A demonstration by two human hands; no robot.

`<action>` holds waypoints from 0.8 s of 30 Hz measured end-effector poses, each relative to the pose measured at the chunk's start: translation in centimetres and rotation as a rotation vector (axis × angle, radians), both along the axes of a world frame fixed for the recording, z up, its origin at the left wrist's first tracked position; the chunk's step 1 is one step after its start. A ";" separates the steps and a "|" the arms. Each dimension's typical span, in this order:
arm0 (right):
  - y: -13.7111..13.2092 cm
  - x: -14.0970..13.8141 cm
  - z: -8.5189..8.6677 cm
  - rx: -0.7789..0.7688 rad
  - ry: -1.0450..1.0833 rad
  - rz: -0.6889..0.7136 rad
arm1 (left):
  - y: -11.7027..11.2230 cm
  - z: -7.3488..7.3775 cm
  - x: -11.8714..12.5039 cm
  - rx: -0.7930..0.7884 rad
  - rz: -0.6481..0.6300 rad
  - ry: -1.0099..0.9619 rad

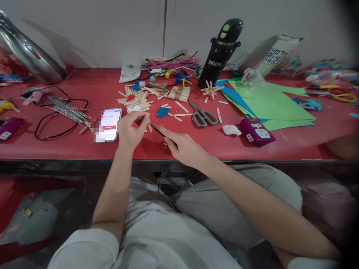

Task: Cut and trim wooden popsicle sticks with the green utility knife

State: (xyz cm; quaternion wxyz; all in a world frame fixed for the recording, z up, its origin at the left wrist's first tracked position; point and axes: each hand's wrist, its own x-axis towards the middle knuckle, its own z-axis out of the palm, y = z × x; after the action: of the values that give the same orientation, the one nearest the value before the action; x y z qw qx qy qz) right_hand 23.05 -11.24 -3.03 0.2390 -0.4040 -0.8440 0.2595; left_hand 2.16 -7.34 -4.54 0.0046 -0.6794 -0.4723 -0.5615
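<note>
My left hand (131, 129) is closed in a pinch at the table's front, just right of the phone. What lies between its fingertips is too small to make out; a short pale wooden stick (150, 127) shows just below them. My right hand (183, 147) is closed round a slim dark tool (158, 129), whose thin tip points at the left fingertips. The tool's exact kind cannot be made out. Behind the hands lie a pile of wooden craft sticks (134, 98), a blue flat piece (162, 112) and grey-green-handled scissors (202, 116).
On the red table (179, 144) stand a black bottle (217, 56) and a steel jug (33, 52). A lit phone (111, 125) lies left, near metal wires (67, 109). A stick star (211, 90), green paper sheets (280, 101), white wad (231, 130) and purple pack (256, 132) are right.
</note>
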 end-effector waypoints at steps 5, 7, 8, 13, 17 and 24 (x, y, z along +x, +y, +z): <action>-0.3 0.2 0.4 -0.016 0.012 -0.017 | 0.0 -0.1 0.1 -0.078 -0.054 -0.028; -0.4 0.3 0.5 -0.030 0.010 -0.022 | 0.0 -0.1 0.2 -0.100 -0.058 -0.041; -0.5 0.3 0.6 -0.034 0.009 -0.024 | 0.0 -0.1 0.2 -0.106 -0.055 -0.043; -0.5 0.1 0.4 -0.023 0.002 -0.029 | 0.1 0.0 0.3 -0.133 -0.049 -0.063; -0.4 -0.2 0.1 0.007 -0.024 -0.018 | 0.2 -0.1 0.2 -0.123 -0.048 -0.074; -0.7 -0.2 0.3 0.019 -0.061 -0.036 | 0.0 0.1 0.3 -0.141 -0.095 -0.069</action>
State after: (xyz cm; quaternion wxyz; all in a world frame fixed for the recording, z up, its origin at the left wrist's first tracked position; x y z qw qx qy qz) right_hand 22.83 -11.94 -2.71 0.2216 -0.4245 -0.8459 0.2348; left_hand 2.49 -7.30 -4.44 -0.0860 -0.6800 -0.4780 -0.5493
